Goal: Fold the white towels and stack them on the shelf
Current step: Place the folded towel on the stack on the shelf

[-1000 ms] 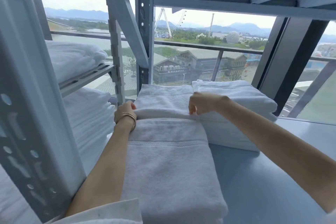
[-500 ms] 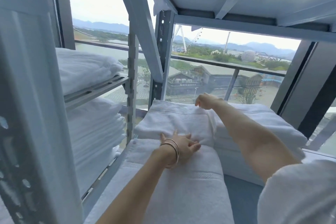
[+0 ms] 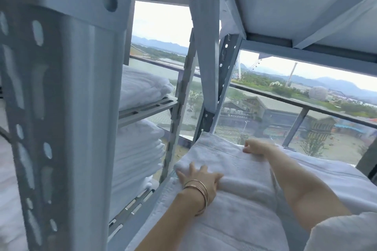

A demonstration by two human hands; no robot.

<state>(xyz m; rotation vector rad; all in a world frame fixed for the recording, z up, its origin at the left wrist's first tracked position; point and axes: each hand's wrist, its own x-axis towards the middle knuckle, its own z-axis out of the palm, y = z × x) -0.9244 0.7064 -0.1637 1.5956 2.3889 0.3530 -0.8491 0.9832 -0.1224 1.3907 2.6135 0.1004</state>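
A folded white towel (image 3: 224, 159) lies at the back of the metal shelf (image 3: 204, 79). The left hand (image 3: 201, 179), fingers straight and spread, presses flat on that towel's near edge, touching a second towel (image 3: 234, 226) just in front. The right hand (image 3: 253, 146) curls its fingers round the towel's far edge.

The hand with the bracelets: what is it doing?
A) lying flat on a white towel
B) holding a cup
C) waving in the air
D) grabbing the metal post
A: the left hand, the one with the bracelets, lies with its fingers spread flat on a folded white towel.
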